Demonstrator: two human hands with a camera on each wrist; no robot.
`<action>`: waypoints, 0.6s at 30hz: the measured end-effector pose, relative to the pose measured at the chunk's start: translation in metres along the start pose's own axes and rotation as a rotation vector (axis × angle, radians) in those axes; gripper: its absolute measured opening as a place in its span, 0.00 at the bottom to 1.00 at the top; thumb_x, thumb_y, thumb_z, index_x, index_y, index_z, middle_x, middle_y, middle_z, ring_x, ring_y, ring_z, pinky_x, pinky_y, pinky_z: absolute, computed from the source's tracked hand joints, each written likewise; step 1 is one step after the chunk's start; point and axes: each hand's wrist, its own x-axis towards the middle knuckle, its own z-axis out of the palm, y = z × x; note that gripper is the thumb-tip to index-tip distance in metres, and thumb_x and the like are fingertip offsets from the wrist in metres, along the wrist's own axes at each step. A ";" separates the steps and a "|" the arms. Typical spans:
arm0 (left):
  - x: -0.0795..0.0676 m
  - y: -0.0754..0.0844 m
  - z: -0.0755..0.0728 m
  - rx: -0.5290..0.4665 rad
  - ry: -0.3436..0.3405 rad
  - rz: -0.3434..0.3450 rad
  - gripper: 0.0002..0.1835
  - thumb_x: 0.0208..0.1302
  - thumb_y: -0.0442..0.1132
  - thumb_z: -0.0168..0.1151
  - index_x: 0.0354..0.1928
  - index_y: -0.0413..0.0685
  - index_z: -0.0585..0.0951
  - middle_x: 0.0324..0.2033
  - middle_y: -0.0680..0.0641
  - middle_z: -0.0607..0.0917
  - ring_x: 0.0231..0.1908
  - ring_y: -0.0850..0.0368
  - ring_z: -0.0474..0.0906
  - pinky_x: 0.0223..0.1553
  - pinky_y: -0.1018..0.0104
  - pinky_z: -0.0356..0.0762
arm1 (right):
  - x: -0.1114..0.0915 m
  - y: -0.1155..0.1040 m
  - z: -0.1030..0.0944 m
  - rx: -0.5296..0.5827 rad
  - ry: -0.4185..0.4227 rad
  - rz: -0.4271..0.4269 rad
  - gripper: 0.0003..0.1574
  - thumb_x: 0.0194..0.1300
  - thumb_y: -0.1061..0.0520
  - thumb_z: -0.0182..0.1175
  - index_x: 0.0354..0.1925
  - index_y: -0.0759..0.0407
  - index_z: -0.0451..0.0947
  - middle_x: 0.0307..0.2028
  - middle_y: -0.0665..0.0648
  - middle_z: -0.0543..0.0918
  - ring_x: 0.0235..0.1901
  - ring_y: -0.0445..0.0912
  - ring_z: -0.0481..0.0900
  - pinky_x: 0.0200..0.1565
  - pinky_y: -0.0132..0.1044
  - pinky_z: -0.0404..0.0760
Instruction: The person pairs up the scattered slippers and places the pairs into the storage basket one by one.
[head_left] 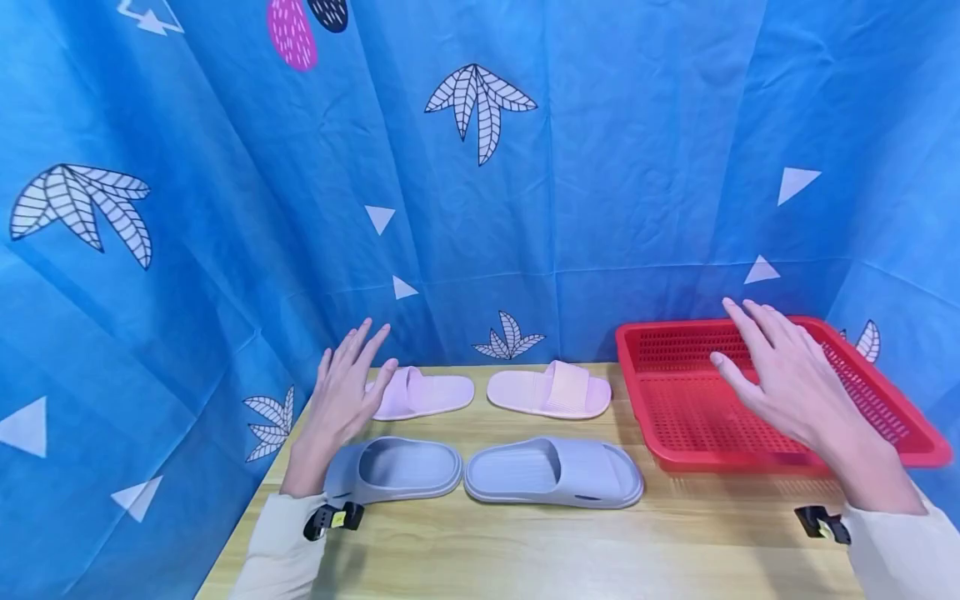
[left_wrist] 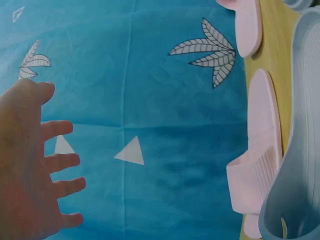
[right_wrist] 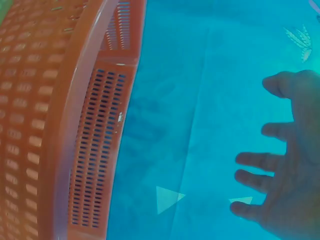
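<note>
"So, pose check on the hands?"

"Both up, released, gripping nothing. Left hand (head_left: pixel 347 393): fingers straight and fanned, thumb out toward the middle. In the head view it overlaps the strap ends of the left-side slippers; its wrist view shows it apart from them."

"Right hand?"

"Right hand (head_left: pixel 793 379) is above the red basket (head_left: pixel 750 461), fingers extended up and left, thumb split off. Wrist view shows a gap to the basket wall. Forearms angle in from the bottom corners, pale sleeves (head_left: pixel 281 546) to the wrists."

"Slippers where?"

"On the table (head_left: pixel 480 554), left of the basket, two rows. Back: left pink slipper (head_left: pixel 444 393) and right pink slipper (head_left: pixel 567 388), near the blue curtain (head_left: pixel 637 167). Front: left grey slipper (head_left: pixel 412 467) and right grey slipper (head_left: pixel 588 468), just beside each other."

"Orientation?"

"Heels face inward, straps outward, both rows. All four sit sole-down."
</note>
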 end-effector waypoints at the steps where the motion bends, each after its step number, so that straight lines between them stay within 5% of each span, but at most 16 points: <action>1: -0.001 0.001 -0.001 -0.005 0.006 0.003 0.32 0.69 0.62 0.42 0.72 0.67 0.56 0.73 0.49 0.52 0.70 0.43 0.48 0.64 0.34 0.38 | 0.000 -0.001 -0.001 0.002 0.004 0.002 0.51 0.62 0.44 0.59 0.75 0.46 0.44 0.71 0.65 0.52 0.68 0.65 0.48 0.61 0.69 0.44; 18: -0.027 0.007 -0.010 -0.094 0.098 0.007 0.31 0.68 0.57 0.48 0.72 0.67 0.58 0.72 0.49 0.55 0.69 0.42 0.51 0.63 0.32 0.40 | -0.011 -0.016 -0.004 0.087 0.090 -0.019 0.53 0.60 0.46 0.62 0.74 0.45 0.45 0.70 0.63 0.56 0.67 0.63 0.53 0.60 0.69 0.48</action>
